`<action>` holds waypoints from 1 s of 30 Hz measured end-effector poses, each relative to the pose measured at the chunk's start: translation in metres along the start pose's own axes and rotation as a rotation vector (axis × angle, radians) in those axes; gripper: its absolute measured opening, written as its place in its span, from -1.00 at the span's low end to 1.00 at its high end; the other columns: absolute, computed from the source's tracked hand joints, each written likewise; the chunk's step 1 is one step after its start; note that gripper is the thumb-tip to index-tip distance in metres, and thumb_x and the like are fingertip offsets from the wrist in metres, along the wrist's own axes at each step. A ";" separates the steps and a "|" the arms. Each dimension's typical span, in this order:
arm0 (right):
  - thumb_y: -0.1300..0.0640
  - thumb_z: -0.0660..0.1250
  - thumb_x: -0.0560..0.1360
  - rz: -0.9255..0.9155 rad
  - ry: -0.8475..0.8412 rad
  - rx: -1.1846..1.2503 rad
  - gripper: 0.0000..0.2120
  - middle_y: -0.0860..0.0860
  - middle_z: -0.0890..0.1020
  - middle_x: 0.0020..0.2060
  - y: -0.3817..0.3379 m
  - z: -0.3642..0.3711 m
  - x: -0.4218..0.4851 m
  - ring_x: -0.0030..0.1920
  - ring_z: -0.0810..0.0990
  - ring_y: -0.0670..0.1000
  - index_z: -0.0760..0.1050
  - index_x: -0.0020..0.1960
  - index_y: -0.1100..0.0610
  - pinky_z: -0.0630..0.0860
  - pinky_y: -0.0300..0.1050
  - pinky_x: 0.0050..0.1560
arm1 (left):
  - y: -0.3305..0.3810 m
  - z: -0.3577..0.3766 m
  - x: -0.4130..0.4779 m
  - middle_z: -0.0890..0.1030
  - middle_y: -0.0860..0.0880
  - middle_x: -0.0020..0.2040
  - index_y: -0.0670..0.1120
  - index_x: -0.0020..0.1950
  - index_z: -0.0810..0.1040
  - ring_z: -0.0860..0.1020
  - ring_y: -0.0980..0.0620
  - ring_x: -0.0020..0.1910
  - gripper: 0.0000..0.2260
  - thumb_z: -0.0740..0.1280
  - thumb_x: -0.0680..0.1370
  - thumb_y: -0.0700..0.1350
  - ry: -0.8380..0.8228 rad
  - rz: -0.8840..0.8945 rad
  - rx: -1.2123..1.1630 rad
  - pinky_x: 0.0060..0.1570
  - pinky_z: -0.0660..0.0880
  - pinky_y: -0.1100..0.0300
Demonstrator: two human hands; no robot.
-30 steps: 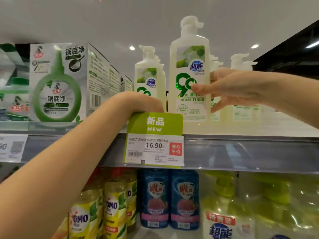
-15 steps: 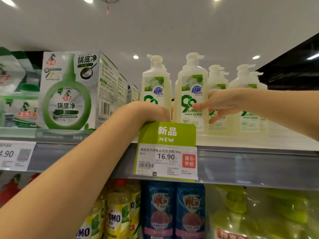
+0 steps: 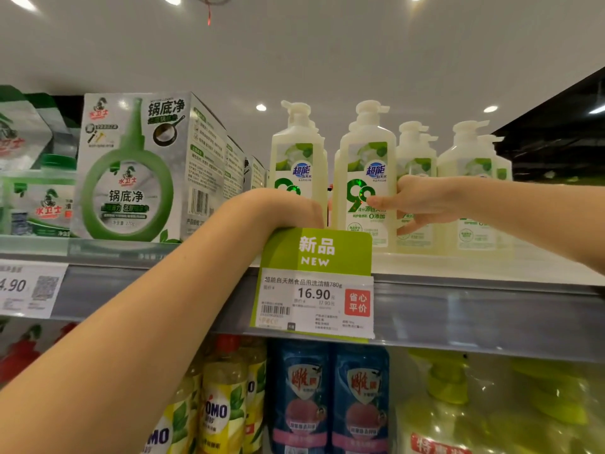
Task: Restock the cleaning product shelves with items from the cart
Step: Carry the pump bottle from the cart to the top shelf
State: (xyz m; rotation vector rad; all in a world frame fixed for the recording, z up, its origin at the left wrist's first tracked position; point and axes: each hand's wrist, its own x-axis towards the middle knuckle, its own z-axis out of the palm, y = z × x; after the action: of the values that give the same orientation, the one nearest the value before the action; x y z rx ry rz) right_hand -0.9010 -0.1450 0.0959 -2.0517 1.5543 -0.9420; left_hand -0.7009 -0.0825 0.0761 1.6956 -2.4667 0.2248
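Pale green pump bottles of dish soap stand in rows on the top shelf. My right hand grips the front middle pump bottle from its right side, thumb across the label; the bottle stands upright on the shelf. My left hand reaches over the shelf edge at the base of the left pump bottle; its fingers are hidden behind the wrist and the green "NEW" price tag. More of the same bottles stand to the right.
Grey-green cleaner boxes fill the top shelf at left, close beside the left bottle. On the lower shelf are yellow bottles, blue pouches and green pump bottles. A metal shelf rail carries price labels.
The middle bottle has gone from raised and close to the camera to standing back in the row. My right hand stayed on it. My left hand kept its place at the shelf edge.
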 end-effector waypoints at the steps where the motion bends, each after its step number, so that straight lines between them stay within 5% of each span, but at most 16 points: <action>1: 0.03 0.33 0.54 0.032 0.001 -0.075 -0.61 0.11 0.58 0.24 -0.002 0.000 -0.003 0.22 0.55 0.17 0.40 0.34 0.07 0.49 0.26 0.23 | 0.000 0.001 -0.001 0.53 -0.05 0.03 -0.12 0.12 0.53 0.46 0.02 -0.01 -0.82 0.22 0.64 -0.07 0.040 0.002 -0.027 0.04 0.34 0.20; 4: -0.07 0.33 0.52 0.149 -0.019 -0.356 -0.47 0.23 0.57 0.15 -0.012 -0.004 -0.023 0.09 0.61 0.24 0.35 0.38 0.17 0.61 0.16 0.02 | -0.003 0.003 -0.001 0.65 -0.03 0.02 -0.17 0.13 0.59 0.57 0.06 -0.09 -0.75 0.23 0.63 -0.04 0.325 -0.021 -0.336 -0.08 0.45 0.23; 6: -0.12 0.31 0.52 0.097 0.009 -0.403 -0.52 0.16 0.64 -0.03 -0.017 -0.007 -0.041 -0.07 0.66 0.13 0.46 0.23 0.25 0.64 0.02 -0.13 | -0.001 0.001 -0.006 0.67 -0.03 -0.13 -0.12 0.02 0.61 0.57 0.10 -0.28 -0.79 0.22 0.64 -0.07 0.684 -0.003 -0.580 -0.26 0.50 0.24; 8: -0.12 0.28 0.54 -0.055 0.071 -0.376 -0.62 0.08 0.67 -0.11 -0.018 -0.007 -0.062 -0.14 0.66 0.02 0.55 0.11 0.19 0.58 -0.13 -0.21 | 0.002 -0.006 -0.013 0.64 0.00 -0.24 -0.09 -0.03 0.61 0.60 0.05 -0.30 -0.79 0.21 0.64 -0.06 1.059 0.043 -0.562 -0.22 0.57 0.11; 10: -0.09 0.28 0.54 -0.226 0.129 -0.302 -0.68 0.03 0.68 -0.14 -0.018 -0.005 -0.087 -0.17 0.65 -0.05 0.58 0.08 0.14 0.53 -0.22 -0.24 | 0.008 -0.013 -0.025 0.62 0.00 -0.23 -0.07 -0.03 0.60 0.64 -0.02 -0.23 -0.79 0.20 0.64 -0.06 1.202 0.106 -0.480 -0.11 0.60 -0.01; 15: -0.02 0.32 0.53 -0.535 0.240 -0.136 -0.74 -0.01 0.69 -0.13 -0.019 0.001 -0.161 -0.19 0.64 -0.13 0.59 0.08 0.13 0.54 -0.38 -0.20 | 0.028 -0.007 -0.068 0.61 0.04 -0.24 -0.05 -0.03 0.63 0.62 0.02 -0.28 -0.78 0.21 0.64 -0.05 1.153 0.175 -0.297 -0.18 0.56 0.10; 18: 0.05 0.33 0.54 -0.639 0.321 -0.108 -0.79 0.02 0.68 -0.11 -0.016 0.011 -0.202 -0.14 0.64 -0.08 0.60 0.07 0.17 0.58 -0.28 -0.04 | 0.036 0.009 -0.107 0.59 0.08 -0.32 -0.04 -0.06 0.65 0.52 0.24 -0.38 -0.77 0.23 0.63 -0.03 1.138 0.166 -0.292 -0.31 0.44 0.26; 21: 0.10 0.32 0.55 -0.680 0.320 -0.016 -0.84 -0.01 0.67 -0.13 -0.013 0.030 -0.244 -0.11 0.64 -0.08 0.60 0.04 0.15 0.59 -0.17 0.02 | 0.041 0.033 -0.160 0.61 0.08 -0.35 -0.04 -0.08 0.65 0.54 0.17 -0.39 -0.76 0.24 0.61 0.02 1.158 0.147 -0.326 -0.27 0.52 0.15; 30: -0.03 0.37 0.50 -0.655 -0.096 0.381 -0.82 -0.03 0.64 -0.28 -0.043 0.193 -0.365 -0.28 0.59 -0.09 0.59 -0.11 0.08 0.54 -0.19 -0.22 | 0.024 0.146 -0.363 0.56 0.10 -0.42 -0.02 -0.19 0.56 0.52 0.16 -0.43 -0.79 0.24 0.59 -0.01 0.843 -0.120 -0.542 -0.37 0.48 0.11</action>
State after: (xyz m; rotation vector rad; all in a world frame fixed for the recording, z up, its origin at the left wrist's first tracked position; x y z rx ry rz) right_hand -0.7900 0.1990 -0.1091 -2.2913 0.5727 -1.2182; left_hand -0.5984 0.2286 -0.1401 1.1677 -1.6056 0.1804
